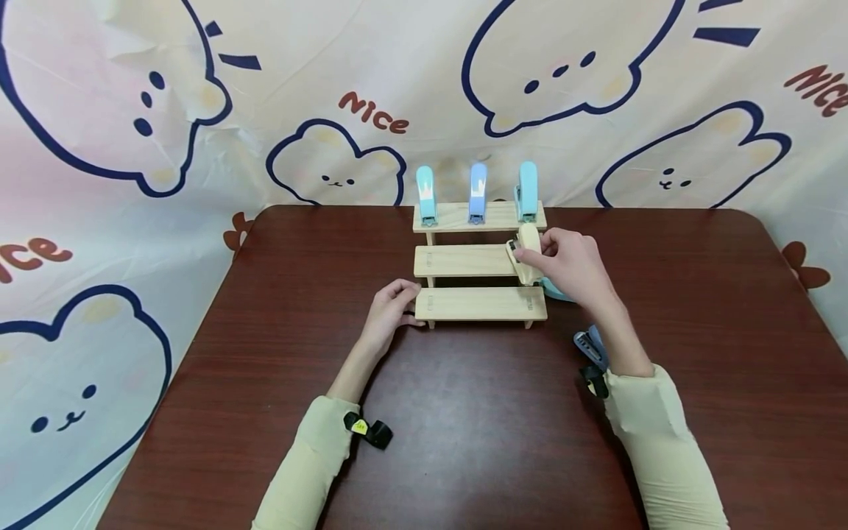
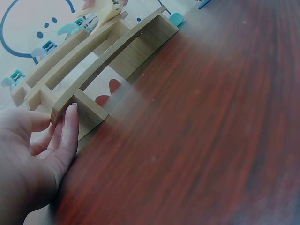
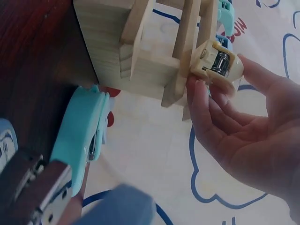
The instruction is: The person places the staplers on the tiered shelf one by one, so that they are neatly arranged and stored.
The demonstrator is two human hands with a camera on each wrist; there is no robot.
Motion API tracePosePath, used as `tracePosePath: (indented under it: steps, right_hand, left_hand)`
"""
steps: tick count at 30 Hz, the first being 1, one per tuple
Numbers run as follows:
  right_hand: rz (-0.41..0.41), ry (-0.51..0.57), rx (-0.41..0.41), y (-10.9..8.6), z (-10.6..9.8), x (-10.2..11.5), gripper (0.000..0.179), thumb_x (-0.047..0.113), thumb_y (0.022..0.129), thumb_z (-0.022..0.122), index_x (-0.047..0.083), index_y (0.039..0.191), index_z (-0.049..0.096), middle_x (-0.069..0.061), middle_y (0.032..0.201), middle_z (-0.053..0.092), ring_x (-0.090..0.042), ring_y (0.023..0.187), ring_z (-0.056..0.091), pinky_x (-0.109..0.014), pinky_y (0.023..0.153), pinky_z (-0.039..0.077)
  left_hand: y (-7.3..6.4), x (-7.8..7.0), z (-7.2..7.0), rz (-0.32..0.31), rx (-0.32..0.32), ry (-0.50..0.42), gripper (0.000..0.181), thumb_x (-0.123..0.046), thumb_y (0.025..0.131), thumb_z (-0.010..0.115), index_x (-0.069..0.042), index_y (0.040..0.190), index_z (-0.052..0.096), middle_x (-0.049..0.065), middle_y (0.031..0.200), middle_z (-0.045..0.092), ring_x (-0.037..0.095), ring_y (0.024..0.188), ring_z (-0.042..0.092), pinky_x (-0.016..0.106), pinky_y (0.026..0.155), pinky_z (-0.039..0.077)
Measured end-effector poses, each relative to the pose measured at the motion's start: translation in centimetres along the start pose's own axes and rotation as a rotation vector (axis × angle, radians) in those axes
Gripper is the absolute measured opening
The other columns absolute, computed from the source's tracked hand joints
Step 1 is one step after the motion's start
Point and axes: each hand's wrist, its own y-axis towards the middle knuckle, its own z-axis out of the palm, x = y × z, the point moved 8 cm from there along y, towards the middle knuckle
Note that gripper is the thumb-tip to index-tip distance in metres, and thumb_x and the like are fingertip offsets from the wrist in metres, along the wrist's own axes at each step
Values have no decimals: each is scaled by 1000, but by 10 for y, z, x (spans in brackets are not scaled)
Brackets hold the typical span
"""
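Wooden stepped rack (image 1: 464,261) stood at the far middle of the counter (image 1: 464,427). Top step held three blue staplers (image 1: 475,193) upright in a row. Right hand (image 1: 573,266) pinched a cream stapler (image 1: 525,254) at the right end of the rack's middle step, fingers curled round it. Left hand (image 1: 391,309) rested against the left end of the rack's bottom step, fingers straight and relaxed. A teal stapler (image 3: 79,136) lay on the counter just right of the rack. Bear-print cloth (image 1: 132,110) hung behind the rack

Cream stapler (image 1: 528,254), pale wooden rack (image 1: 464,303)
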Motion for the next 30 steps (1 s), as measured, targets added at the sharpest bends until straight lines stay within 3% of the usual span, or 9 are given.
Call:
tracePosePath:
  steps: [9, 30]
  right_hand:
    - [-27, -24, -69, 3, 5, 9, 40, 38, 95, 76, 0, 89, 66, -13, 77, 65, -25, 70, 54, -31, 56, 43]
    - [34, -107, -158, 0, 11, 16, 41, 35, 97, 71, 3, 78, 53, -7, 63, 48, -26, 62, 50, -31, 49, 38]
  left_hand:
    - [-1, 0, 1, 6, 3, 13, 13, -11, 104, 61, 1, 102, 65, 7, 92, 61, 14, 70, 61, 28, 57, 62]
    - [-3, -2, 0, 10, -9, 15, 14, -10, 104, 61, 3, 103, 66, 7, 90, 62, 13, 69, 60, 28, 55, 62]
